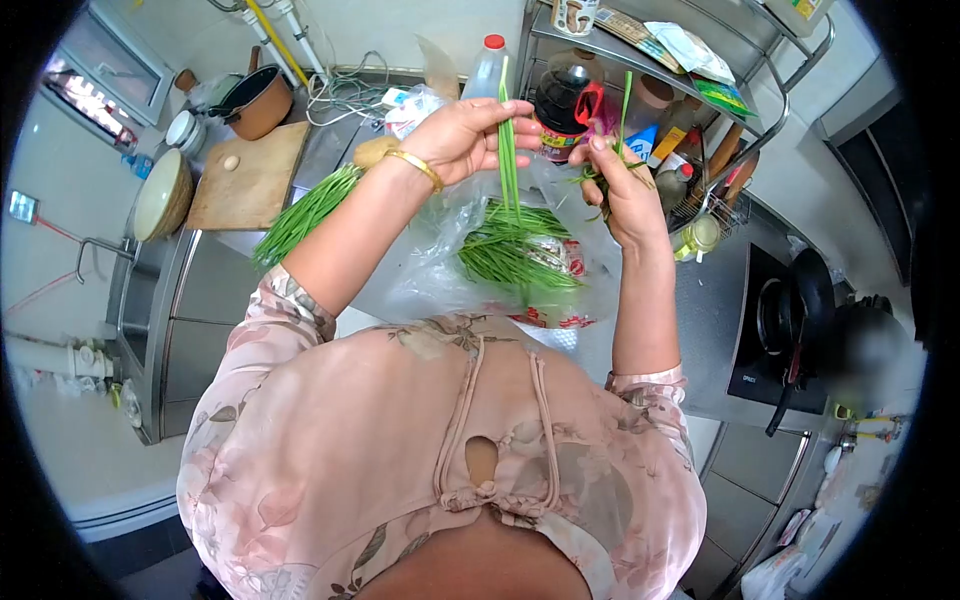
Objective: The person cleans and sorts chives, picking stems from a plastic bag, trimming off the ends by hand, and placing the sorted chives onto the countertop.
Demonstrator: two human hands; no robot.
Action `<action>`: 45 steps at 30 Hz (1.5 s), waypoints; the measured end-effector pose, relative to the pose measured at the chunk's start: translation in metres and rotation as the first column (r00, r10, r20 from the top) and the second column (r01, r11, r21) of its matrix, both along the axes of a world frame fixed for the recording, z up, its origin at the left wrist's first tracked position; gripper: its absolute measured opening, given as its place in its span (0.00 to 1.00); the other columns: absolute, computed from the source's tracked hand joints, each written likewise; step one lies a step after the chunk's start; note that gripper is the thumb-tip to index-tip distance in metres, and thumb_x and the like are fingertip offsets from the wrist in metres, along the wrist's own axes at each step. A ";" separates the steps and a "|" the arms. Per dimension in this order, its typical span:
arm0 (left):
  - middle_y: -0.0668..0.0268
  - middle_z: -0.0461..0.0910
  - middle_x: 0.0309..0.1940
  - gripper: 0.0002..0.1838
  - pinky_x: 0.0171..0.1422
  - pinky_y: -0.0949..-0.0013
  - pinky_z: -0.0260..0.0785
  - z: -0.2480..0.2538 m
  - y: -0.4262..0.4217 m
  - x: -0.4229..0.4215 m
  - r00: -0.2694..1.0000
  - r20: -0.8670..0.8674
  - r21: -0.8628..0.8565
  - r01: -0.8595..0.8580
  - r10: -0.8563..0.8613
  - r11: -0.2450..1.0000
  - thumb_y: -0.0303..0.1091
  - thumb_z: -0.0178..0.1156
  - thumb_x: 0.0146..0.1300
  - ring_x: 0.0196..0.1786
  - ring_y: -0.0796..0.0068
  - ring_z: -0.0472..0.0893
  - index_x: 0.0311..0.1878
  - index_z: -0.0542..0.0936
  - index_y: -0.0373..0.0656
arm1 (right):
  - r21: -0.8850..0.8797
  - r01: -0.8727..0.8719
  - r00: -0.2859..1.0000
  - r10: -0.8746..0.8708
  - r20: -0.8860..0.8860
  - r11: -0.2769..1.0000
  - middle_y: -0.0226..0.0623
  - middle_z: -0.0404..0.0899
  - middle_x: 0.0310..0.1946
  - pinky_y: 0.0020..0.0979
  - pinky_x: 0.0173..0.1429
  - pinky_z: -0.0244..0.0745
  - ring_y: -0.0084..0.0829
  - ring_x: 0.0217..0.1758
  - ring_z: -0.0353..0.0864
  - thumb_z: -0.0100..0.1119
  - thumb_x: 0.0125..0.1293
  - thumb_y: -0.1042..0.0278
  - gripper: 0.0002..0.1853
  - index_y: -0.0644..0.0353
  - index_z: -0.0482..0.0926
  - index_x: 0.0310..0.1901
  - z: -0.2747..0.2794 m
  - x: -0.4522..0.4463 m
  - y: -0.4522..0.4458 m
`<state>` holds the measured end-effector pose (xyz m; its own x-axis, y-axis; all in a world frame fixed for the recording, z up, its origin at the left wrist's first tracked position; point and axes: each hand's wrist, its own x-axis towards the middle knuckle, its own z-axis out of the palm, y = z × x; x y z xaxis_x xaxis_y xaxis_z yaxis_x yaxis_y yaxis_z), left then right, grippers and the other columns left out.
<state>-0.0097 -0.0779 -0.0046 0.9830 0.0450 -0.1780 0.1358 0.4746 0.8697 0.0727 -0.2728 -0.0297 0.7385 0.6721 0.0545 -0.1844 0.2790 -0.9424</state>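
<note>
Long green stalks [508, 155] stand upright between the thumb and fingers of my left hand [468, 138], which wears a gold bangle at the wrist. My right hand [622, 185] is closed on some thin green stalks and leaf scraps, with one stalk [627, 105] sticking up past the thumb. Below and between both hands, a loose pile of green stalks [515, 245] lies on a clear plastic bag [435, 270] with red print showing beneath. Another bunch of green stalks [310, 212] rests to the left, under my left forearm.
At the left are a cutting board [250, 185], a brown pot [262, 105] and a large bowl [165, 195]. Behind my hands stand a red-capped bottle [488, 72] and a dark jar [562, 100]. A metal rack [655, 62] and a stove [762, 320] are at the right.
</note>
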 end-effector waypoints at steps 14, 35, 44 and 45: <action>0.51 0.72 0.47 0.14 0.53 0.54 0.72 0.001 0.034 0.011 0.944 -0.068 -0.154 -0.331 0.324 0.931 0.32 0.49 0.63 0.50 0.59 0.75 0.49 0.68 0.33 | -0.348 -0.269 0.943 0.319 0.092 0.898 0.17 0.57 0.16 0.17 0.20 0.45 0.12 0.17 0.51 0.55 0.60 0.56 0.14 0.60 0.76 0.37 -0.019 -0.007 -0.004; 0.50 0.72 0.45 0.12 0.55 0.49 0.69 -0.002 0.098 0.001 0.771 -0.049 -0.198 -0.631 0.635 0.750 0.30 0.48 0.64 0.49 0.57 0.75 0.47 0.68 0.32 | -0.269 -0.417 0.905 0.369 -0.211 0.868 0.19 0.58 0.16 0.17 0.21 0.47 0.13 0.17 0.52 0.55 0.56 0.63 0.09 0.60 0.73 0.31 -0.062 -0.019 -0.011; 0.53 0.74 0.45 0.12 0.55 0.49 0.69 -0.016 0.114 -0.017 0.733 -0.083 -0.189 -0.677 0.675 0.711 0.30 0.47 0.64 0.48 0.60 0.76 0.47 0.69 0.33 | -0.245 -0.265 0.961 0.235 -0.148 0.933 0.21 0.64 0.18 0.18 0.21 0.49 0.13 0.18 0.56 0.53 0.54 0.64 0.07 0.58 0.72 0.29 -0.081 -0.017 0.000; 0.53 0.73 0.46 0.12 0.55 0.48 0.68 -0.019 0.117 -0.019 0.733 -0.063 -0.197 -0.675 0.677 0.712 0.30 0.47 0.64 0.49 0.60 0.75 0.47 0.69 0.33 | -0.249 -0.216 0.973 0.188 -0.133 0.944 0.21 0.63 0.18 0.17 0.20 0.48 0.13 0.17 0.55 0.52 0.54 0.65 0.06 0.58 0.72 0.29 -0.084 -0.019 0.002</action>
<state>-0.0283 0.0389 -0.0233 0.7058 0.6645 -0.2454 -0.2971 0.5922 0.7490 0.0540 -0.2712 -0.1142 0.5776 0.7880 -0.2130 -0.3139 -0.0265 -0.9491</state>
